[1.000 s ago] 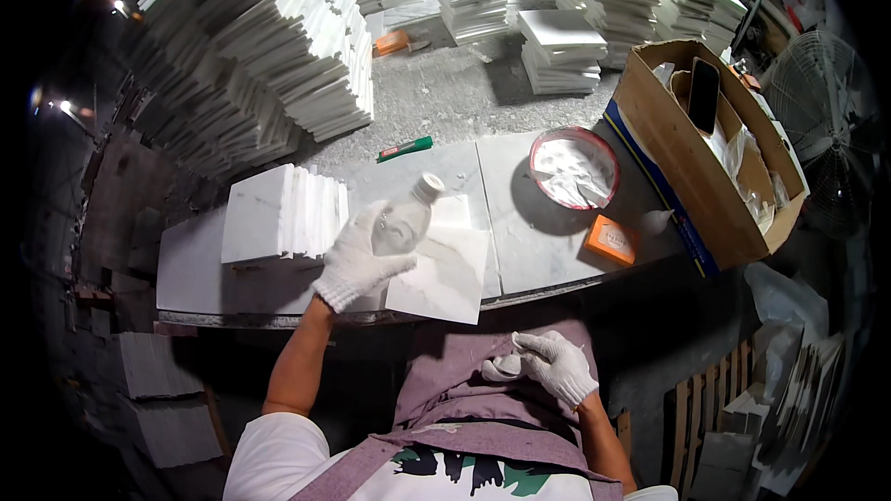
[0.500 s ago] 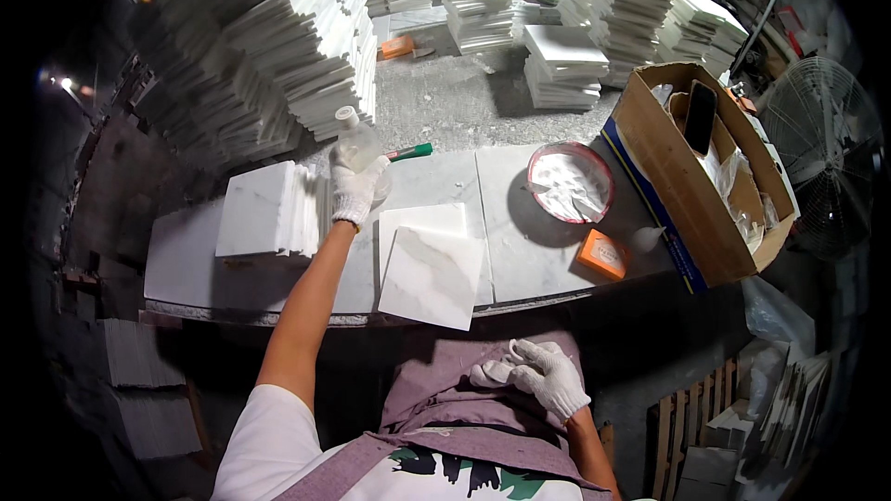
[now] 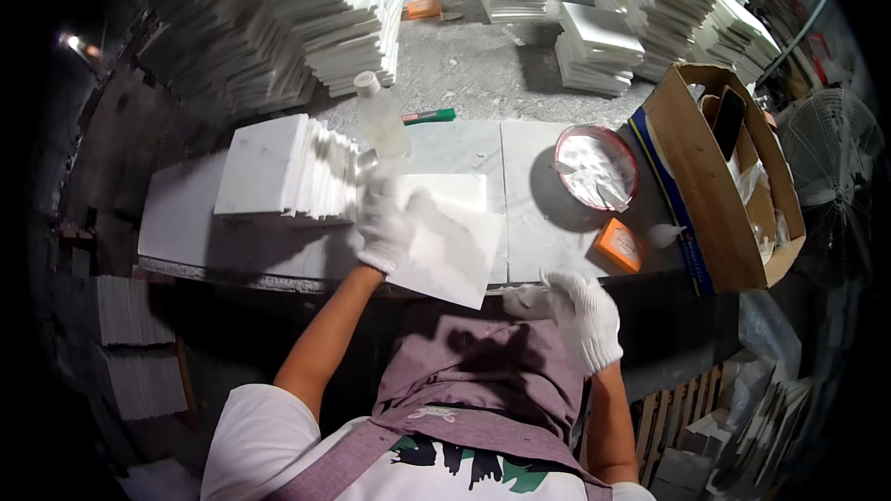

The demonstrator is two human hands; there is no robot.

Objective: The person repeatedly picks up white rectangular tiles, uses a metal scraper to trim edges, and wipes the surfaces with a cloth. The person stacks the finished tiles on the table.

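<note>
Drawn back toward the table's [image 3: 527, 250] front edge, my left hand [image 3: 385, 227] blurs by the marble tile [image 3: 461, 255] — its grip I can't tell; the bottle [image 3: 380, 118] stands farther in — my right hand's [image 3: 587, 317] fingers pinch a white bundle [image 3: 526, 302].

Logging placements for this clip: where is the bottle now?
In the head view, left of centre, the bottle is between the near tile stack and the green marker, beyond the left hand.

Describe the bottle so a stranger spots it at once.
On the worktable, find the near-left row of white tiles on edge. Between its right end and the green marker is the translucent plastic bottle, set apart by its pale round cap.
</note>
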